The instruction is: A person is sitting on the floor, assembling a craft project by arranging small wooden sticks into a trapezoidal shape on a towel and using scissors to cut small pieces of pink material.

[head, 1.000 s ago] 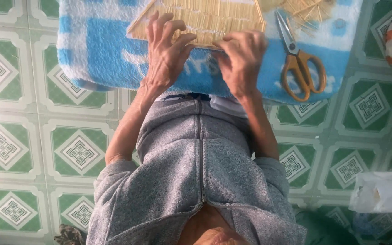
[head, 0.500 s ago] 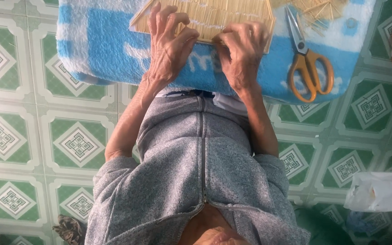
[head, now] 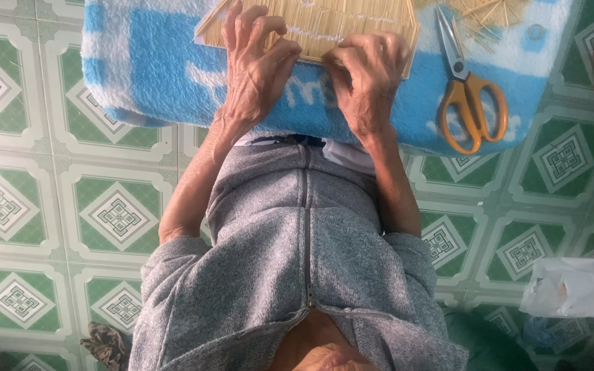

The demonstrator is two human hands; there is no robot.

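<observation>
Head view: your left hand [head: 252, 65] lies spread flat on the stick mat [head: 342, 24], whose sticks run crosswise along the towel's [head: 152, 75] far edge; your right hand [head: 366, 75] pinches its near edge.

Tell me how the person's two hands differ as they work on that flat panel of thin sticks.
The left hand lies spread, fingers reaching well up across the stick panel; the right hand is curled, fingertips bunched at the panel's near edge. The left hand presses flat, while the right hand seems to pinch or adjust something small, too fine to make out. Both rest on the panel, over the blue and white towel.
</observation>
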